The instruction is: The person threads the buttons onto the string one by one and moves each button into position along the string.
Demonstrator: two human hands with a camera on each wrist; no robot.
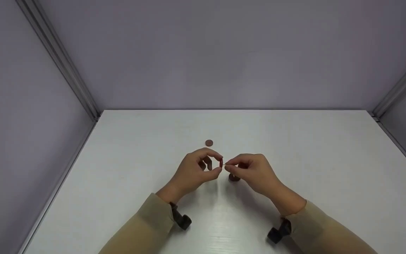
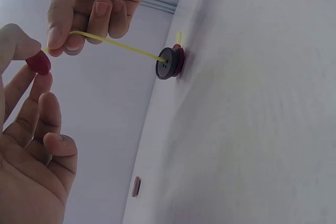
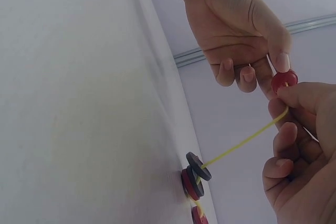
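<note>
Red button (image 1: 221, 163), pinched edge-on in L hand (image 1: 195, 172), sat just left of yellow cord (image 2: 118, 45) tip pinched in R hand (image 1: 250, 171).

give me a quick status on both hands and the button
Left hand pinches red button. Right hand pinches yellow cord at the button. Strung buttons lie on table; loose button apart. Nothing in the way.

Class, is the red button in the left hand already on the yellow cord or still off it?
Off: red button sits beside the cord tip.
</note>
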